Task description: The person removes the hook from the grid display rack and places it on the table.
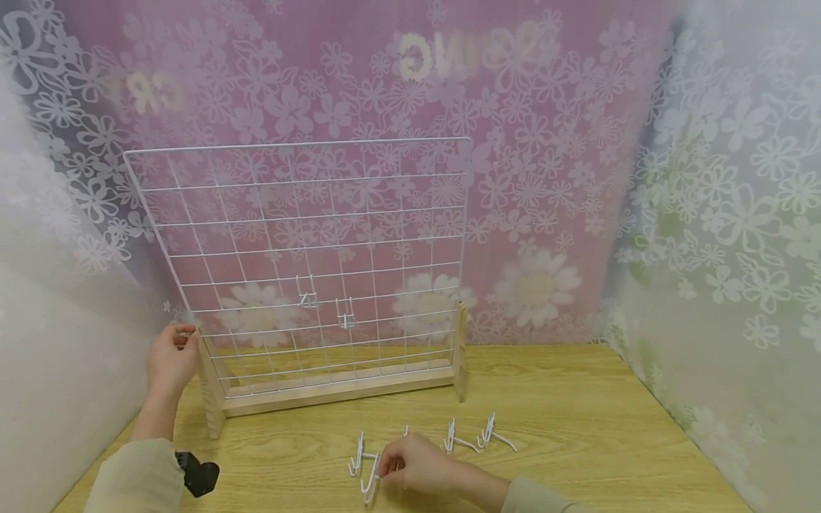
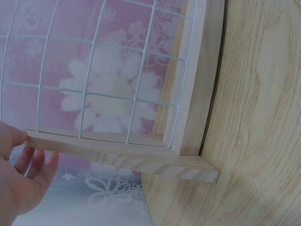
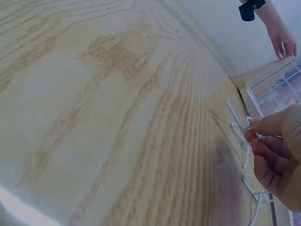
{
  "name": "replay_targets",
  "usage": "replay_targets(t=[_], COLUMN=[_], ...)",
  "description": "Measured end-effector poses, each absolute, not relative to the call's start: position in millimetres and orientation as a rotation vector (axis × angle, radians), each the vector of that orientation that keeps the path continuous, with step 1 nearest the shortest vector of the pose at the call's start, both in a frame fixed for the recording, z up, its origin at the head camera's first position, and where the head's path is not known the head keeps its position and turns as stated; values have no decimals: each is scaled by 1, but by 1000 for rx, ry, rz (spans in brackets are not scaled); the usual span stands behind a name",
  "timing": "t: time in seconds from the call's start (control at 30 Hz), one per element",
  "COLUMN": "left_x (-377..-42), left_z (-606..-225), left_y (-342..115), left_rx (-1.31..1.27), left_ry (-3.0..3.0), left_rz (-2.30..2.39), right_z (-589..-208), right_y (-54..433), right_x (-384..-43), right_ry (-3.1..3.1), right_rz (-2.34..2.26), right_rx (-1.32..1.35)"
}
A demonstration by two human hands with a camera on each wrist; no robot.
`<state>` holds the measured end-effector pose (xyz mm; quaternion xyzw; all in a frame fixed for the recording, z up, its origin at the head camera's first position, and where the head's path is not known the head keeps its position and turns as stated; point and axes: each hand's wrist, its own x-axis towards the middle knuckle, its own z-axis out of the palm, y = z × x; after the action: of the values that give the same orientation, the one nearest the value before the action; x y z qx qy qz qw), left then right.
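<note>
A white wire grid panel [image 1: 298, 144] stands upright in a wooden stand [image 1: 340, 388]. My left hand [image 1: 172, 363] holds the top of the stand's left post [image 2: 94, 153], thumb on one side and fingers curled on the other in the left wrist view. Low over the table, my right hand [image 1: 417, 467] pinches a white wire hook [image 1: 368, 484] between thumb and fingers. Just behind it lies another hook [image 1: 356, 456]. A further one is mostly hidden behind the right hand. Two hooks, one left [image 1: 308, 299] and one right [image 1: 346, 320], hang on the grid's lower middle.
To the right of my right hand, two more hooks, one nearer [image 1: 452, 436] and one farther right [image 1: 490, 431], lie on the wood-grain table [image 1: 577, 399]. A pink flowered curtain [image 1: 545, 178] closes off the back, with pale walls at both sides.
</note>
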<state>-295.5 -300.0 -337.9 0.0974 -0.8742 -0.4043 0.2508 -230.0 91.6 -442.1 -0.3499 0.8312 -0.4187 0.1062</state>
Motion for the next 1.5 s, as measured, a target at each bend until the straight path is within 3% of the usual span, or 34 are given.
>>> replay_targets(t=[0.43,1.5], left_x=[-296,-296], left_z=[-337,-338], left_y=[-301,-301], left_rx=[255,269], left_ry=[-2370,-2368], left_rz=[-1104,-1114], right_z=[-455,-456], right_y=[83,78], right_x=[-226,-217], right_ry=[2482,2682], right_rz=[-1148,-980], right_rx=[-1099,-938])
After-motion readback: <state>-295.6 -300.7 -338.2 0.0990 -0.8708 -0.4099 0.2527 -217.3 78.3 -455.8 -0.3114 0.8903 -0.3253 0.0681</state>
